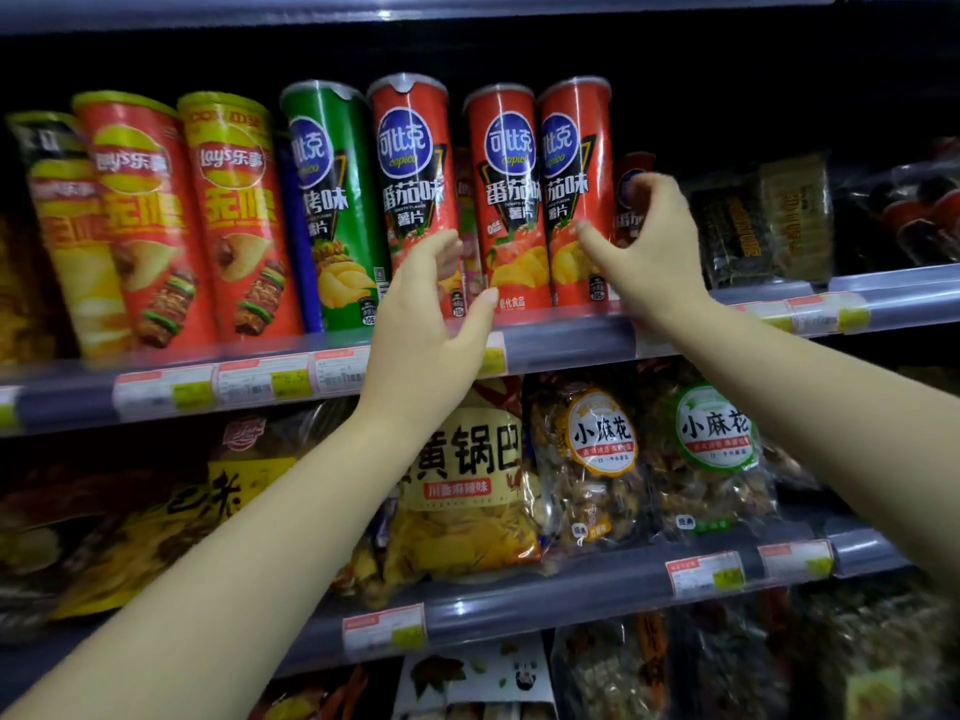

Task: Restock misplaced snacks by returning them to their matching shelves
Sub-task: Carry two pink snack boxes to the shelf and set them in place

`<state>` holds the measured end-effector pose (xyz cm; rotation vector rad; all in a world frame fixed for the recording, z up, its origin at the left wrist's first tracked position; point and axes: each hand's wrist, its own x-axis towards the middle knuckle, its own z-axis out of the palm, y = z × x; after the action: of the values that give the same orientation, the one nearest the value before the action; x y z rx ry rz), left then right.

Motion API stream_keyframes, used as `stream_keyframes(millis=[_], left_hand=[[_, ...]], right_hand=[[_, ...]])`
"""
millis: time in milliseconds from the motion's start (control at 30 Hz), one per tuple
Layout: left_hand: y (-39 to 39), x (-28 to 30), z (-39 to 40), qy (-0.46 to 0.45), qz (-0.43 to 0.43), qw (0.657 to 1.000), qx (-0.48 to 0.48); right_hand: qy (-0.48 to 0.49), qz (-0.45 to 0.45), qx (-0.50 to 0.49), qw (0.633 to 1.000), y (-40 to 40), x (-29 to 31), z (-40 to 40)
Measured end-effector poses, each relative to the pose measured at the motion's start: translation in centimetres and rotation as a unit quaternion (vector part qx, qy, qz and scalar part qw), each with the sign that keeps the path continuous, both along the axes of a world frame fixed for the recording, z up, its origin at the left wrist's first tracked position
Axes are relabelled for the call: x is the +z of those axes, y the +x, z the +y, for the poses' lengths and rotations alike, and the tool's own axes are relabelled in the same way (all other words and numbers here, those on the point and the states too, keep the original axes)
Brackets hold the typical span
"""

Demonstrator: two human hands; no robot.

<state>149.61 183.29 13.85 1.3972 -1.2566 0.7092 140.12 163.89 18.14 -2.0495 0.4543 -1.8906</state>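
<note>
Here both grips spread, left hand (431, 314) apparently touching red can (415, 194); right hand (644, 246) beside it

Two bare forearms reach up and forward from the bottom corners of the view, drawing closer toward the hands. The left hand (434, 309) is raised with its wrist bent slightly, thumb stretched out to the right and fingers loosely curved forward, holding nothing that can be seen. The right hand (647, 241) sits a little higher, thumb pointing left, fingers curled over at the top; whether they grip anything is unclear.
</note>
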Motion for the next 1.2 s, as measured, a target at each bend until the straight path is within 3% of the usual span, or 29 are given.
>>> stream_keyframes(millis=[133,333,467,733,933,1200], left_hand=[[-0.1,-1.9,2.0,0.02,0.017,0.999,-0.019],[-1.0,-7.3,2.2,0.065,0.08,0.988,-0.118],[-2.9,-12.2,0.3,0.14,0.156,0.954,-0.214],[-11.2,-19.3,-6.0,0.282,0.182,0.893,-0.299],[-18.8,-21.4,-12.6,0.32,0.194,0.856,-0.356],[-31.0,-19.8,-24.6,0.309,0.174,0.856,-0.377]], right_hand=[[-0.05,-0.019,0.013,0.998,-1.7,-2.5,3.5],[0.083,0.05,0.101,0.99,-6.3,-10.4,7.8],[0.173,0.117,0.061,0.976,-11.5,-16.3,8.6],[0.303,0.192,-0.065,0.931,-24.0,-24.3,7.5],[0.352,0.166,-0.09,0.917,-32.0,-26.8,3.5],[0.341,0.151,-0.088,0.924,-43.3,-25.0,-7.0]])
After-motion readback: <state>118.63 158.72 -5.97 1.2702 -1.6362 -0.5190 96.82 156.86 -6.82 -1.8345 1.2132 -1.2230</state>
